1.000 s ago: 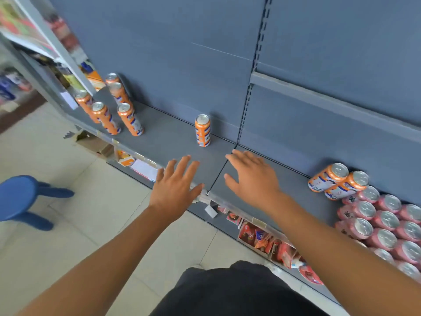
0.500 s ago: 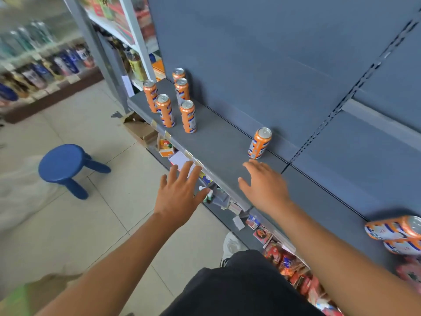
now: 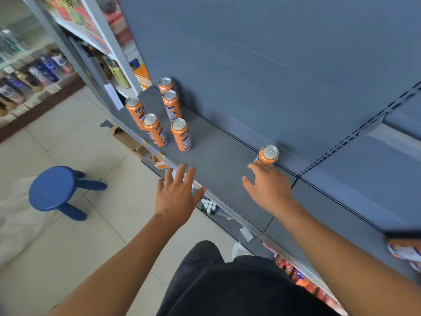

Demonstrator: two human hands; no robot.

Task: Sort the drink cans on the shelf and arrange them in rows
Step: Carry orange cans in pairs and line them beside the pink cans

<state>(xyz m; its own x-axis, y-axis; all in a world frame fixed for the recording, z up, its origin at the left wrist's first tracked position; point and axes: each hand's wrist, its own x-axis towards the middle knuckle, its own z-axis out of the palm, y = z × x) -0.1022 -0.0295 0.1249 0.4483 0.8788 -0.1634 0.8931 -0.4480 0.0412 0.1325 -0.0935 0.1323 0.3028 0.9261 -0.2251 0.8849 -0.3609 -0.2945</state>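
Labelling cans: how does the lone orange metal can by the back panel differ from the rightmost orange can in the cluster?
Lone orange can stands alone against the back panel; cluster can stands among four others. The right hand is at the lone can's base; no hand nears the cluster can. Both upright, orange, silver-topped.

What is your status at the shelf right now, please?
Left hand open over shelf edge. Right hand open, at lone orange can. Five cans grouped farther left.
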